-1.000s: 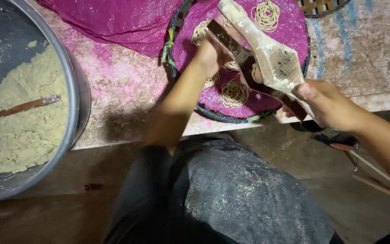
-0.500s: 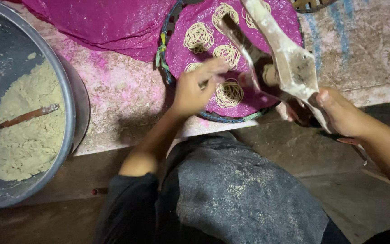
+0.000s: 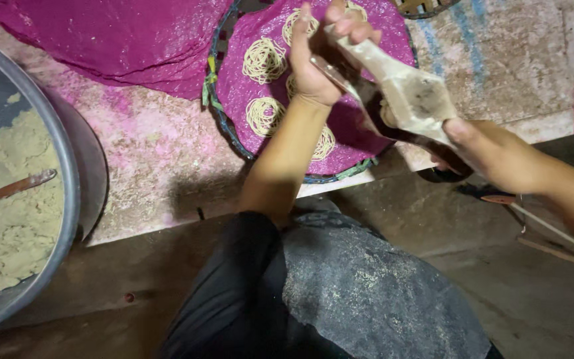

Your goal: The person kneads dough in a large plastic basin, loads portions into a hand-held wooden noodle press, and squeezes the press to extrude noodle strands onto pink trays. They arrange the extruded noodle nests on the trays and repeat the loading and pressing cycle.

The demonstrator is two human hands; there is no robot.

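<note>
Over the round woven tray (image 3: 230, 133) lined with magenta cloth, left hand (image 3: 317, 63) and right hand (image 3: 493, 156) both clench the dough-caked wooden noodle press (image 3: 406, 100), nozzle aimed above the coiled noodle nests (image 3: 265, 60).

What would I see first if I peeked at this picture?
Probably the bright pink cloth on the round tray at the top, dotted with little coils of pale noodle strands. Just above it, the left hand and right hand grip a dough-smeared wooden press. At the far left sits a big metal bowl of crumbly beige dough with a wooden stick lying in it.
</note>
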